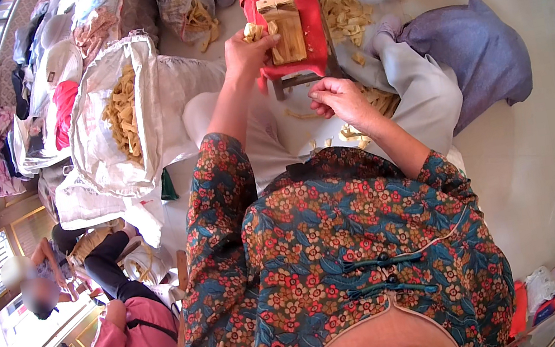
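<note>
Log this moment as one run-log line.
left hand: holds pale sticks against wooden block on red bench | right hand: closed, contents unclear | white sack: open, left

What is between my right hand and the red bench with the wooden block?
In the head view, only a short stretch of pale floor separates the right hand from the red bench.
</note>
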The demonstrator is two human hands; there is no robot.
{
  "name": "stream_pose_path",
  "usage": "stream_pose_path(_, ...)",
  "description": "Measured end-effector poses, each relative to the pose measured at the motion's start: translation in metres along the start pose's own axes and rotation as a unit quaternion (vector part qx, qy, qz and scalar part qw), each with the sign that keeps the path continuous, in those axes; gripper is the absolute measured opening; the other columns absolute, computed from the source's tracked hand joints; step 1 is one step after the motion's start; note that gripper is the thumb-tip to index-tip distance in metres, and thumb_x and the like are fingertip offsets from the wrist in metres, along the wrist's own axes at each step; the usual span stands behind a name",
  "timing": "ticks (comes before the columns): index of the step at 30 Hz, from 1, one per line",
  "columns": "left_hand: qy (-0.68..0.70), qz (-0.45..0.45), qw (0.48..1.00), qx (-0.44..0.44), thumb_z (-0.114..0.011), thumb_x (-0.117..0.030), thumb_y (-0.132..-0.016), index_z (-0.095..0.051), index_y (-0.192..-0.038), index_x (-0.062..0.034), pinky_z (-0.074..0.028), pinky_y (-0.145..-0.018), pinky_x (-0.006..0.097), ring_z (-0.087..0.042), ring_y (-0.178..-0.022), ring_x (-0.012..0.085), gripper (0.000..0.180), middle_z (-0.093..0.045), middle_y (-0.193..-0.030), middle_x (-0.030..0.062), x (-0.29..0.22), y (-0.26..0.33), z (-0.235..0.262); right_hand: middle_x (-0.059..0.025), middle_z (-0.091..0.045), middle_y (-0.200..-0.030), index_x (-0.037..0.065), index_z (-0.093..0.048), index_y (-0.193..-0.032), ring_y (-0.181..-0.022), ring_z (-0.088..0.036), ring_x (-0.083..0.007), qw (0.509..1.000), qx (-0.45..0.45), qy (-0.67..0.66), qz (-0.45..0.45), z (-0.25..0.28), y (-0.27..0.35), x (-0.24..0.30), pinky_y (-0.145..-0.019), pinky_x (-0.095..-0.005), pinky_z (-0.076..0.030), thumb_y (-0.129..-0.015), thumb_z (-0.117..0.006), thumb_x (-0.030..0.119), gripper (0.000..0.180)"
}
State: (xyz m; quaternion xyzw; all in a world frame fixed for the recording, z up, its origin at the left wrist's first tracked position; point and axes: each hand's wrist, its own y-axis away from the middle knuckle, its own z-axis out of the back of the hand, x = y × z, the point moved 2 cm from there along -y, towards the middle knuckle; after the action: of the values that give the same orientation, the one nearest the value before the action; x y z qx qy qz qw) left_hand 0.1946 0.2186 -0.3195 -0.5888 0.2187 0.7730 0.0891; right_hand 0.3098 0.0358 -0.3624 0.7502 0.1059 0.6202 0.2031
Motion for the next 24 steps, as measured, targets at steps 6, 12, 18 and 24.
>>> stream_pose_path(6, 0.042, 0.023, 0.999, 0.012, -0.074, -0.009, -0.076, -0.063, -0.086, -0.0004, -0.047, -0.053, 0.024, -0.057, -0.062, 0.0091, 0.017, -0.062, -0.076, 0.0031, 0.006, -0.001, 0.003, -0.0024, -0.063, -0.079, 0.003, -0.060, -0.095, -0.065, -0.057, -0.0078, 0.999, 0.027, 0.022, 0.001, -0.005, 0.000, -0.001, -0.058, -0.0222, -0.047, -0.092, -0.055, 0.019, 0.017)
stream_pose_path(12, 0.359, 0.090, 0.922, 0.109, -0.057, -0.011, -0.088, -0.055, -0.105, 0.0036, -0.054, -0.074, 0.031, -0.064, -0.083, 0.0211, 0.023, -0.064, -0.097, 0.0118, 0.016, 0.014, 0.026, -0.0022, -0.063, -0.079, 0.004, -0.061, -0.094, -0.067, -0.058, -0.0088, 0.999, 0.020, 0.028, -0.015, -0.006, 0.007, 0.002, -0.058, -0.0224, -0.046, -0.091, -0.054, 0.020, 0.017)
stream_pose_path(18, 0.628, 0.053, 0.756, 0.179, -0.051, -0.027, -0.094, -0.046, -0.122, 0.0000, -0.044, -0.097, 0.047, -0.051, -0.114, 0.0327, 0.039, -0.054, -0.120, 0.0167, -0.001, 0.061, 0.067, -0.0039, -0.064, -0.078, 0.003, -0.061, -0.094, -0.064, -0.059, -0.0095, 0.999, 0.027, -0.008, -0.023, -0.001, 0.002, -0.017, -0.055, -0.0234, -0.047, -0.090, -0.057, 0.019, 0.017)
stream_pose_path(24, 0.455, -0.129, 0.880, -0.040, -0.055, -0.005, -0.090, -0.050, -0.116, 0.0002, -0.050, -0.091, 0.045, -0.056, -0.107, 0.0294, 0.027, -0.056, -0.111, 0.0138, -0.014, 0.087, 0.125, -0.0007, -0.062, -0.077, 0.006, -0.060, -0.095, -0.065, -0.057, -0.0073, 0.999, 0.028, 0.009, -0.046, -0.014, 0.013, -0.009, -0.057, -0.0205, -0.045, -0.092, -0.053, 0.017, 0.013)
